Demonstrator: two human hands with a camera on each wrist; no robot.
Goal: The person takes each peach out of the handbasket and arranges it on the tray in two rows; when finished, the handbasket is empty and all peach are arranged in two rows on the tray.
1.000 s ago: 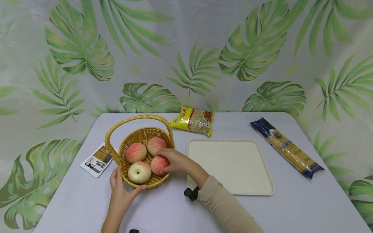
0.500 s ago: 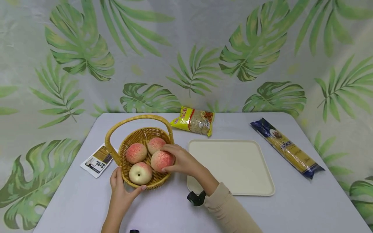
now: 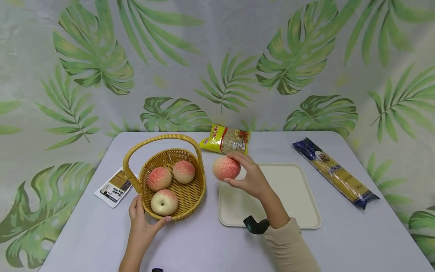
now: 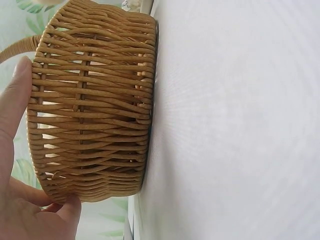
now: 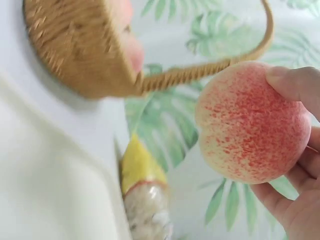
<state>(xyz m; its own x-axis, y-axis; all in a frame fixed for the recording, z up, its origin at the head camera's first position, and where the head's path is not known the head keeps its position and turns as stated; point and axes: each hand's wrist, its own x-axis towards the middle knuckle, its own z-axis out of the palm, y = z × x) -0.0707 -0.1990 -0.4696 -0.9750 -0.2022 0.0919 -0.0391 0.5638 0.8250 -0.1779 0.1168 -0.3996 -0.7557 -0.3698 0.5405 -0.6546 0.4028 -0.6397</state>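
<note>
My right hand [image 3: 249,176] holds a pink, speckled peach [image 3: 226,168] above the left part of a cream tray [image 3: 272,200]. In the right wrist view the thumb and fingers grip the peach [image 5: 252,122] from one side. At the near left of a wicker basket [image 3: 190,196], my left hand [image 3: 141,219] grips the rim, with the thumb along the front. Three peaches lie in the basket: one red [image 3: 159,178], one pink [image 3: 184,172] and one pale with its stem hollow showing [image 3: 164,202]. The left wrist view shows the woven basket wall [image 4: 95,110] close up.
A yellow-ended clear food packet [image 3: 225,139] lies at the back, behind the tray. To the right is a long blue pack of spaghetti [image 3: 334,172]. A flat white and brown pouch [image 3: 115,187] lies partly behind the basket. The basket's tall handle [image 3: 161,136] arches over it.
My right hand has lifted one peach out of the basket and carried it rightward to the tray's left side. The left hand and the basket have stayed in place.
</note>
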